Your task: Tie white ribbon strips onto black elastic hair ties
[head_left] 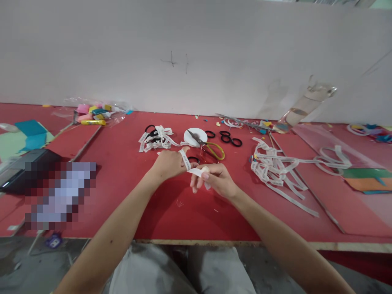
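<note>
A printed white ribbon point(185, 158) stretches between my two hands above the middle of the red table. It passes across my left hand point(168, 164) by the thumb, and the back of that hand hides most of its fingers. My right hand point(221, 179) pinches the ribbon between thumb and fingers, its other fingers curled below. Just beyond lie scissors point(200, 141) with red and yellow handles, partly on a white disc point(189, 140). A black ring point(193, 159) shows behind my hands. A bundle of ribbon with black rings point(157, 138) sits beyond my left hand.
More black rings point(230, 139) lie right of the disc. A heap of loose ribbon point(272, 165) spreads to the right, near a tilted clear bottle point(303, 108). Leftward are a dark case point(29, 167), a blurred-out rectangle point(63, 192) and a yellow tube point(93, 122). A white wall stands behind.
</note>
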### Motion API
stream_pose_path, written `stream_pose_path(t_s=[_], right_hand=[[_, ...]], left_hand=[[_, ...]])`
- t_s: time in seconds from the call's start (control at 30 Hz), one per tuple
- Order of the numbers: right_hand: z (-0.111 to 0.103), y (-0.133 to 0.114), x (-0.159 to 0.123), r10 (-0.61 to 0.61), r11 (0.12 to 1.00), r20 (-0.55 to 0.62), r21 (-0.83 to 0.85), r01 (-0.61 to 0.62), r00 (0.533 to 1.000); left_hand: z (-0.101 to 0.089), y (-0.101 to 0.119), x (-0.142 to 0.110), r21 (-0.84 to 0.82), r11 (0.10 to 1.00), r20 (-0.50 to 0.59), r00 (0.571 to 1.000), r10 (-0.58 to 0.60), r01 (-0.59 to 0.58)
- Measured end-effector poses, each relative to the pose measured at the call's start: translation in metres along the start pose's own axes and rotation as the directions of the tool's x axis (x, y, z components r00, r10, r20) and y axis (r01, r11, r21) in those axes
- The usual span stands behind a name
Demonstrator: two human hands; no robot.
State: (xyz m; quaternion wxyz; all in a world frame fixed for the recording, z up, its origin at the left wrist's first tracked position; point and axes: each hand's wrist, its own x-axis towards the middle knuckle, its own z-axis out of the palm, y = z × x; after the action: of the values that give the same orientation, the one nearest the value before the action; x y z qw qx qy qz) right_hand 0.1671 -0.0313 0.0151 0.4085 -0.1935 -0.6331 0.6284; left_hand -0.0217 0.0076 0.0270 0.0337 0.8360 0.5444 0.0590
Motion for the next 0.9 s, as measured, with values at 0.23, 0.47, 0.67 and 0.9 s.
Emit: stream_pose_path(t_s=[0.23, 0.47, 0.67, 0.9], right_hand=[[-0.004, 0.001, 0.000, 0.001, 0.994, -0.031, 0.109, 0.003, 1.000], [-0.008, -0.008, 0.001, 0.047, 0.987, 0.111, 0.149, -0.063, 0.993], [-0.021, -0.017, 0.006, 0.290, 0.957, 0.377, -0.132, -0.259, 0.879], [-0.029, 0.021, 0.016, 0.196, 0.906, -0.195, -0.338, -0.253, 0.961]], left_hand=[[0.001, 0.000, 0.000, -0.026, 0.996, 0.009, 0.997, 0.080, -0.079], [0.009, -0.001, -0.003, -0.382, 0.922, 0.048, 0.995, 0.083, -0.058], [0.006, -0.004, -0.009, -0.671, 0.734, -0.052, 0.994, 0.096, -0.106], [-0.007, 0.011, -0.015, -0.480, 0.822, -0.084, 0.948, 0.306, -0.307]])
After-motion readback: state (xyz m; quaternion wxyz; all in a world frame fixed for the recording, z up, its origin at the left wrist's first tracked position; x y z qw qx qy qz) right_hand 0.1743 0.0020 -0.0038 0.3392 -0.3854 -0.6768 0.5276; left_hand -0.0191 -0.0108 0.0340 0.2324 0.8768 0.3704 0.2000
